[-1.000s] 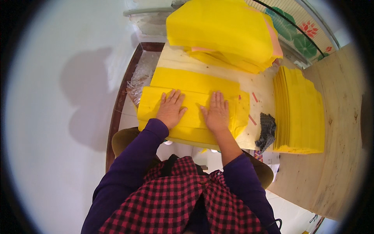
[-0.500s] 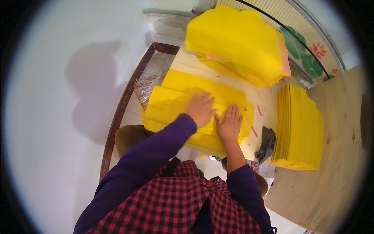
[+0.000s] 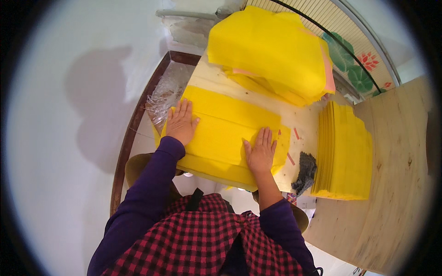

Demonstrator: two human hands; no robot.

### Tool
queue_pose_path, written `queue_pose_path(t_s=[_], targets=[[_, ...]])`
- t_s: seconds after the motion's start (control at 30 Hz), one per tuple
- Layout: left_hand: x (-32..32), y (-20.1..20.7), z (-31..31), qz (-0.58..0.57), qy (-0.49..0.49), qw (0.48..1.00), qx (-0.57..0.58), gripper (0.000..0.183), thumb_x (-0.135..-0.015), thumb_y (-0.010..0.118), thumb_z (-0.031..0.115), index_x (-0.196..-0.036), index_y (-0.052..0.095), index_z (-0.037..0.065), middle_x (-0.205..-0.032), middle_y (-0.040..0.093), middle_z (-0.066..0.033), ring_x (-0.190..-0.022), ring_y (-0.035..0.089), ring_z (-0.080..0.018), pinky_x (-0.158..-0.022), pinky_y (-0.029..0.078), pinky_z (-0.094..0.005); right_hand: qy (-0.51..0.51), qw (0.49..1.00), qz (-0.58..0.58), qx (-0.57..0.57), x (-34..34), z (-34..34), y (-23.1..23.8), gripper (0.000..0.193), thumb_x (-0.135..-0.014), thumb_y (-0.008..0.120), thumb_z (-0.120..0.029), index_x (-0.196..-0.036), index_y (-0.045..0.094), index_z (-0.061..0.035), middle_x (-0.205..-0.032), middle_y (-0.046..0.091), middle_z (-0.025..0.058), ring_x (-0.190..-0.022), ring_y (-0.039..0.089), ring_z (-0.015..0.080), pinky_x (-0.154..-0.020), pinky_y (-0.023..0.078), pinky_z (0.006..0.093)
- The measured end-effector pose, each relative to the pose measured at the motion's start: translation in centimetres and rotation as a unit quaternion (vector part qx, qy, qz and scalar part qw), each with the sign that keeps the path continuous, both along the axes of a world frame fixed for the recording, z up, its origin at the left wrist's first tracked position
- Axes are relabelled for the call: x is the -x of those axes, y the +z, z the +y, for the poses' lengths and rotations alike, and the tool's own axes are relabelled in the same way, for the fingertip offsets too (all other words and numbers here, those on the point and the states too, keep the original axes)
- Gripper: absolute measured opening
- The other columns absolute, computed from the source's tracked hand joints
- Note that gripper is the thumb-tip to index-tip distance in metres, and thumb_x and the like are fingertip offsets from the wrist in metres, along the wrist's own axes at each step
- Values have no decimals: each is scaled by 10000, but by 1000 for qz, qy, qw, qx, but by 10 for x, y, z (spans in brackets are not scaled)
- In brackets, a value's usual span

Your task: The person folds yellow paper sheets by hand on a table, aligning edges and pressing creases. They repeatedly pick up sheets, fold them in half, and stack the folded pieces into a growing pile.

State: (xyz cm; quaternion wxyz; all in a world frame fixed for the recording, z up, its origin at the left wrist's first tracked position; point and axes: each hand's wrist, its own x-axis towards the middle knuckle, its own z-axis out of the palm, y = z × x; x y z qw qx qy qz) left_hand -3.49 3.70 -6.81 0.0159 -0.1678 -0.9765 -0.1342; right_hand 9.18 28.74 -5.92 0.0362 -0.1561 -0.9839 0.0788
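Folded yellow cloth (image 3: 216, 133) lies in front of me on a pale wooden table, with one long strip of it showing along the far side. My left hand (image 3: 181, 123) rests flat on the cloth's left end, fingers pointing away from me. Toward the right end, my right hand (image 3: 261, 152) also presses flat, its fingers straight and thumb apart. Neither hand grips anything. The cloth's near edge hangs slightly over the table edge above my lap.
A big yellow cloth pile (image 3: 271, 50) with pink edges stands at the back. To the right are a tall yellow folded stack (image 3: 345, 152), a dark grey rag (image 3: 305, 173) and small red strips (image 3: 291, 158). Clear plastic wrap (image 3: 165, 94) lies left, beside the white wall (image 3: 55, 138).
My left hand has slid from the middle of the cloth to its left end, and the cloth there now lies flatter. My right hand stays near the right end.
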Motion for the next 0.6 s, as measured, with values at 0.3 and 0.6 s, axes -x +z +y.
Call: queue_pose_path(t_s=[0.3, 0.6], targets=[[-2, 6, 4, -29, 34, 999, 31, 644, -956, 439, 391, -1484, 268, 65, -1565, 212, -115, -1456, 155, -255, -1170, 86, -473, 15, 999, -36, 2, 17, -17, 19, 817, -923, 446, -539, -1475, 225, 22, -1554, 186, 199, -1455, 139, 299, -1172, 100, 456], [-1, -3, 0, 13, 20, 999, 32, 651, -955, 444, 400, -1483, 269, 62, -1560, 222, -127, -1450, 175, -272, -1164, 106, -479, 34, 998, -47, 20, 28, -26, 8, 815, -933, 414, -543, -1487, 192, 11, -1566, 167, 175, -1460, 124, 277, -1175, 97, 452]])
